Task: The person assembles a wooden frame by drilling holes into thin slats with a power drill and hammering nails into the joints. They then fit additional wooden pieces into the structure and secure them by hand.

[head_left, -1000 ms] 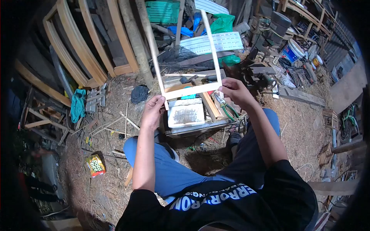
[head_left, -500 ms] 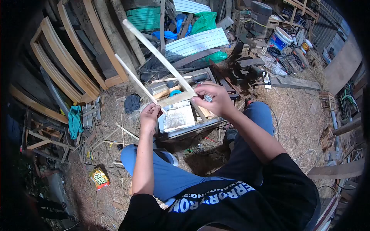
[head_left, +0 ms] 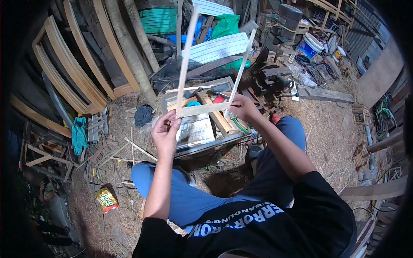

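Both my hands hold a U-shaped frame of thin pale wood strips (head_left: 202, 109) above a low workbench. My left hand (head_left: 167, 135) pinches its left corner, where one long strip stands up and away. At the right corner, my right hand (head_left: 245, 108) has its fingers closed around the joint of the crosspiece and the other long strip. Beneath the frame, the workbench (head_left: 193, 150) carries a pale worn board (head_left: 195, 132), wood pieces, a blue ring (head_left: 193, 103) and a red item (head_left: 218, 99). A green-handled tool (head_left: 239, 124) lies near my right hand.
Curved wooden frames (head_left: 77, 64) lean at the back left. A dark bag (head_left: 145, 115) and a yellow snack packet (head_left: 106, 199) lie on the shavings-covered ground. A bench vise (head_left: 277, 81) stands behind the workbench to the right, with a white-blue bucket (head_left: 309, 45) farther back.
The wooden frame has swung round, its long strips now pointing more straight away from me and to the right. The metal-ended tool seen in my right hand earlier no longer shows there.
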A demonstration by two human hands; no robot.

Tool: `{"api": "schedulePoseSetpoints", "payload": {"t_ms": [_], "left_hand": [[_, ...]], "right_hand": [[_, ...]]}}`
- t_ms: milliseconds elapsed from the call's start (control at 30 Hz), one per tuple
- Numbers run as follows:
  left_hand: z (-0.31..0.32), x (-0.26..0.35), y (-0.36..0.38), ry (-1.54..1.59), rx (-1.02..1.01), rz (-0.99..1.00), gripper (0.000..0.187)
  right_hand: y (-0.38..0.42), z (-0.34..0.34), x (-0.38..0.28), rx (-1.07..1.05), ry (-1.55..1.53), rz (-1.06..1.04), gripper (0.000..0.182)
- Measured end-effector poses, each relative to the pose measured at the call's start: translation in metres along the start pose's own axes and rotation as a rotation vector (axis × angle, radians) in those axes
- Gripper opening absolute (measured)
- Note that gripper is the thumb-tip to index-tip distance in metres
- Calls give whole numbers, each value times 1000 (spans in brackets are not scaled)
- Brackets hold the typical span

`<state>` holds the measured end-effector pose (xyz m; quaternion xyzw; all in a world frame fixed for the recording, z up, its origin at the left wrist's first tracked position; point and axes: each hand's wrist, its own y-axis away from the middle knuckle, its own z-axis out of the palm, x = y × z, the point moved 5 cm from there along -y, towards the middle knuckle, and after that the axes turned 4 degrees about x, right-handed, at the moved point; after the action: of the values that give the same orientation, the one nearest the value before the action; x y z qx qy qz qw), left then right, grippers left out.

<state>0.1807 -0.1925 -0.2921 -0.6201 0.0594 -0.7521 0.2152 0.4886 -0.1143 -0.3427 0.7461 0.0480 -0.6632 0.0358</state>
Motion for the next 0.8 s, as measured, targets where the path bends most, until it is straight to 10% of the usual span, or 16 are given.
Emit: {"api": "schedulePoseSetpoints", "payload": {"t_ms": [400, 800], "left_hand": [[27, 16, 12, 21, -98, 36, 36], [-11, -30, -7, 26, -136, -399, 20]], "right_hand": [[6, -5, 5, -23, -119, 94, 31], [16, -24, -33, -90, -153, 3, 18]]}}
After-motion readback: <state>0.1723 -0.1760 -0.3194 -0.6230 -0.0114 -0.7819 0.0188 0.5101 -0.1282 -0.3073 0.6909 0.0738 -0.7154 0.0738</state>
